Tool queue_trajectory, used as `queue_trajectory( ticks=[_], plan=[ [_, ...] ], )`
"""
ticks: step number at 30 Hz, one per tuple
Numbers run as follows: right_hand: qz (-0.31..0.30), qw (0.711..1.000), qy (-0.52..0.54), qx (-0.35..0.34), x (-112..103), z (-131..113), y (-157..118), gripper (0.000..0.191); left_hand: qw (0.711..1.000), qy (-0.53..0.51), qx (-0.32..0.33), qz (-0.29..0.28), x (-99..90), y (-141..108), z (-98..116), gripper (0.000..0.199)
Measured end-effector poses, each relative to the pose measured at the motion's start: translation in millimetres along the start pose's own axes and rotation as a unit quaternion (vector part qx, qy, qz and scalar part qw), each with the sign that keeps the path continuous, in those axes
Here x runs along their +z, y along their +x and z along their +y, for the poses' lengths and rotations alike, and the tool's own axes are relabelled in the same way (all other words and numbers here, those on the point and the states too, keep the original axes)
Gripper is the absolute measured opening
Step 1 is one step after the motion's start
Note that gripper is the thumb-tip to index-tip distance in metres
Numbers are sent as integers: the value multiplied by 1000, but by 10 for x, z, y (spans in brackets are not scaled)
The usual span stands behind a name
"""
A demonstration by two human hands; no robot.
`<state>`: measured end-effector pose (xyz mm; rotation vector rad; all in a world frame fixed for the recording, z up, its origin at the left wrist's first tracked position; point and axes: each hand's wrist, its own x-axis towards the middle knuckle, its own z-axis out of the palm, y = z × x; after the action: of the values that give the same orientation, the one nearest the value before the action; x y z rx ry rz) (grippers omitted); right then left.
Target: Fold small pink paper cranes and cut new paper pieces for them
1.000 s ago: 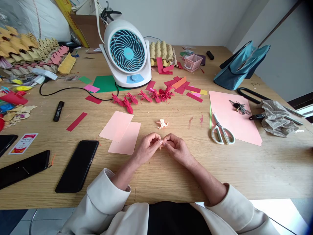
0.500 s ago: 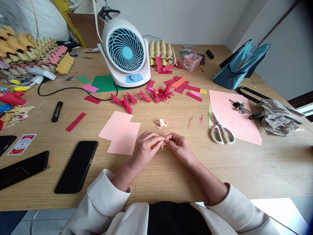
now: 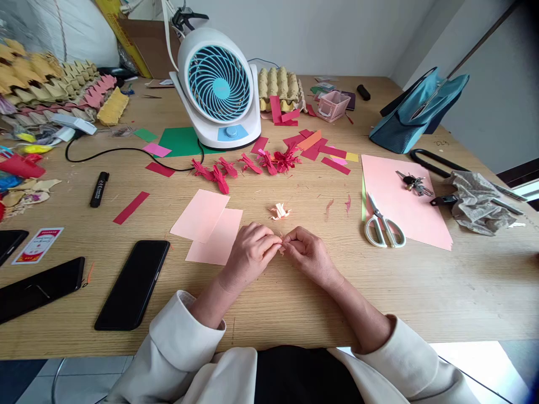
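Observation:
My left hand (image 3: pixel 253 250) and my right hand (image 3: pixel 309 253) meet fingertip to fingertip over the table. Both pinch a small pale pink paper piece (image 3: pixel 282 247), mostly hidden by the fingers. Just beyond them lies a small pale folded paper figure (image 3: pixel 279 211). Two light pink sheets (image 3: pixel 200 215) overlap left of my left hand. Farther back runs a row of crumpled red paper pieces (image 3: pixel 251 164). White-handled scissors (image 3: pixel 384 227) rest right of my hands, partly on a larger pink sheet (image 3: pixel 404 207).
A white fan (image 3: pixel 220 90) stands at the back, with an egg tray (image 3: pixel 278 87) beside it. Phones (image 3: pixel 132 285), a black marker (image 3: pixel 99 189) and a red strip (image 3: pixel 131 208) lie left. Keys (image 3: pixel 415 184), a teal bag (image 3: pixel 415 115) and crumpled grey cloth (image 3: pixel 480 202) are right.
The pinching fingertips have shifted slightly, and the pale pink piece between them sits at a different angle. The view has moved very slightly.

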<state>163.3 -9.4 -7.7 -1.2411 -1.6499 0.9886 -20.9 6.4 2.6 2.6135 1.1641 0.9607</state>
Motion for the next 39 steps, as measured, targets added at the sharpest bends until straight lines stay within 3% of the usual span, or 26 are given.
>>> queue_trajectory(
  ticks=[12, 21, 25, 28, 34, 39],
  plan=[
    [-2, 998, -40, -47, -17, -21, 4, 3, 997, 66, 32, -38, -33, 16, 4, 17],
    [-21, 996, -42, -78, -7, -9, 1, 12, 996, 45, 5, -81, -32, 35, 39, 13],
    [-32, 999, 0, -32, -8, -4, -5, 9, 994, -45, -41, -89, -16, 31, 29, 12],
    [-43, 993, 104, 39, 3, 8, -1, 3, 982, -157, -89, -45, -14, 44, 25, 12],
    [-26, 951, 295, 94, 81, 46, 35, 25, 946, -259, -192, 19, 0, 59, 39, 16],
    [8, 930, 347, 122, 118, 43, 49, 35, 915, -304, -265, -5, 54, 24, 44, 17]
  ],
)
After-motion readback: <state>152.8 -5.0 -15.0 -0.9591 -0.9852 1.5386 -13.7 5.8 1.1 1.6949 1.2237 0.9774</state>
